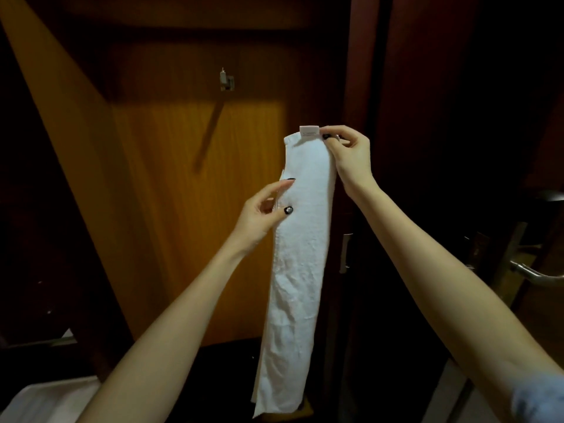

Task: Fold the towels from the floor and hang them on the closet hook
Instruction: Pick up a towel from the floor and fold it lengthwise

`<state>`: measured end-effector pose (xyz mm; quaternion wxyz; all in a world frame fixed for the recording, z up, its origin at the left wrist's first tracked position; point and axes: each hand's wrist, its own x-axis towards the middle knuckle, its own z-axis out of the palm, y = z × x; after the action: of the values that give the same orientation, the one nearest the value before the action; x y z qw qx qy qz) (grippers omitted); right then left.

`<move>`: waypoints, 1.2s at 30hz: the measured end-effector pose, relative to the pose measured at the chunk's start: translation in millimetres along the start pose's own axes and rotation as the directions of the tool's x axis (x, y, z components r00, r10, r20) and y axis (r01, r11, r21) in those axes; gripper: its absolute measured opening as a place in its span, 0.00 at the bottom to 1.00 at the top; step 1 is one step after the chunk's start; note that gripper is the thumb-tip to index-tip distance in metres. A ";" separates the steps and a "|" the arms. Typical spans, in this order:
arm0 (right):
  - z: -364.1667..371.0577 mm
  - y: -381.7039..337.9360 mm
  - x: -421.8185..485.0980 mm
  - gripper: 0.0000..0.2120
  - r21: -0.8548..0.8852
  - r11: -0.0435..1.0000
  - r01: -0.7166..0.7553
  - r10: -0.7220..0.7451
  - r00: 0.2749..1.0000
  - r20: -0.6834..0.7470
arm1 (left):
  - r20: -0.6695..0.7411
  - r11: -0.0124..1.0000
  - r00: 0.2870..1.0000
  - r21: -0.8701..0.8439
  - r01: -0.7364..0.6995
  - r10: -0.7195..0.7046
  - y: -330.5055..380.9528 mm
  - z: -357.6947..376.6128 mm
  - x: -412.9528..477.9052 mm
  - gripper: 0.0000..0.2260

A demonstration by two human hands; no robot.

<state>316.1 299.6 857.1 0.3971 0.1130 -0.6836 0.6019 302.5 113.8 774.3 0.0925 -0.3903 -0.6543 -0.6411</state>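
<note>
I am standing in front of the closet [183, 209], and its wooden back panel is filling most of what I am looking at. The towel [297, 254] I am holding is folded into a long narrow strip, hanging straight down in the air in front of the closet's right side, with its lower end dangling near the floor.

The biggest risk, as I am judging it, is that the strip is long and heavy below my grip, so it could slide out or unfold while I am lifting it across. The hook [226, 80] is sitting up and well to the left of the towel, so I am facing a reach, and the hook looks small; a thick fold could slip off it or hang lopsided and drop.

My right hand [348, 157] is pinching the top right corner of the towel, beside the label [309, 131], thumb and fingertips closed on the cloth. My left hand [265, 209] is half open, thumb resting on the front of the towel's left edge and fingers stretched behind it, steadying more than gripping.
</note>
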 end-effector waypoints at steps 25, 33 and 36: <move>-48.7 52.9 -99.5 0.34 0.098 0.955 -0.279 0.213 0.878 0.429 | -0.024 0.887 0.980 -0.431 0.167 -0.196 11.3 13.9 42.4 0.16; -40.7 63.2 -121.9 0.40 -0.297 0.953 -0.050 0.094 0.987 0.133 | 0.111 0.961 0.991 0.273 0.045 -0.078 46.7 5.5 75.9 0.31; -26.1 56.5 -115.9 0.30 -0.399 0.916 0.030 -0.037 0.999 -0.010 | 0.155 0.928 0.986 0.356 -0.111 0.059 59.3 6.4 78.0 0.27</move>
<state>367.4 300.1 736.0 0.4279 0.0363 -0.7864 0.4440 289.4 142.7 867.2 0.1443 -0.4389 -0.7489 -0.4752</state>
